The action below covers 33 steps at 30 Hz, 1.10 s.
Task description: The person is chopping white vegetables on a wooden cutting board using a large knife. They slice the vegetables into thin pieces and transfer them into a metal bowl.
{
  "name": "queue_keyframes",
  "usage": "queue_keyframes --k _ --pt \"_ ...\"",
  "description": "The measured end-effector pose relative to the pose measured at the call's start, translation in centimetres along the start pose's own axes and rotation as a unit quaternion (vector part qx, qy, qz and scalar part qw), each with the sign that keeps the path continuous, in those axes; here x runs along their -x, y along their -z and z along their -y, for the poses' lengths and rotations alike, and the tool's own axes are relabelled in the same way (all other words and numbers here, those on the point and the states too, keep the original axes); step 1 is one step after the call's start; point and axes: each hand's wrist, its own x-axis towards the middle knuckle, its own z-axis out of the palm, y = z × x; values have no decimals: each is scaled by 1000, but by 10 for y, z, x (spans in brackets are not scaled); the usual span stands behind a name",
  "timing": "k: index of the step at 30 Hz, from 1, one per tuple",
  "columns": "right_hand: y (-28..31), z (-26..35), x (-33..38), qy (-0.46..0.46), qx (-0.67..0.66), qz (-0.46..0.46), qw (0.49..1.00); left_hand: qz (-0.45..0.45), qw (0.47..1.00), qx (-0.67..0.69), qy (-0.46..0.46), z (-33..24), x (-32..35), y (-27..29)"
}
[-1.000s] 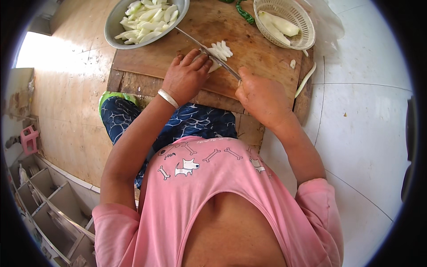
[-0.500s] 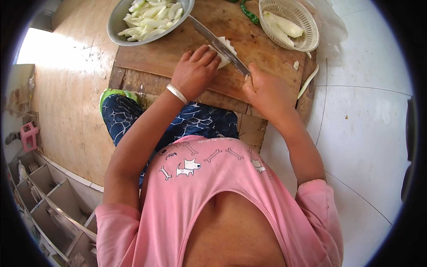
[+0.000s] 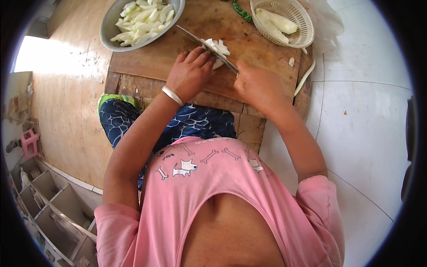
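Note:
My right hand (image 3: 258,86) is closed round the handle of a kitchen knife (image 3: 221,58), whose blade slants up to the left. Beside the blade my left hand (image 3: 189,74) bends its fingers over a pale peeled vegetable (image 3: 217,65), pressing it to the wooden cutting board (image 3: 262,55); the fingers and the knife hide most of it. White cut slices (image 3: 219,46) lie in a small heap just beyond the blade.
A metal bowl (image 3: 106,39) of pale cut pieces stands at the far left. Far right, a white plastic basket (image 3: 307,34) holds larger peeled pieces. Green peppers (image 3: 241,12) lie near it. A pale strip (image 3: 304,78) rests at the board's right edge, and a clear bag (image 3: 329,24) behind.
The knife and both hands have shifted slightly left in the picture, as has the whole scene. More of the white slices shows beyond the blade.

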Motion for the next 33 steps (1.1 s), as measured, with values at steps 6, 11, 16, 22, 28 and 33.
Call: queue_keyframes --k 6,11,16,22,28,33 --pt "-1 -2 7 -22 -7 -21 1000 -14 1000 13 -14 3 2 -2" --pt "20 8 20 -21 -30 5 999 -7 1000 15 6 0 4 -3" --pt "17 8 14 -19 -9 28 999 -4 1000 27 4 0 2 -2" --pt "-5 2 5 -7 -24 -12 1000 3 1000 16 -19 3 7 2" --pt "6 6 14 -31 -43 -15 998 15 999 40 -17 7 9 3" --pt "27 15 16 -31 -41 44 998 0 1000 23 -16 6 11 1"
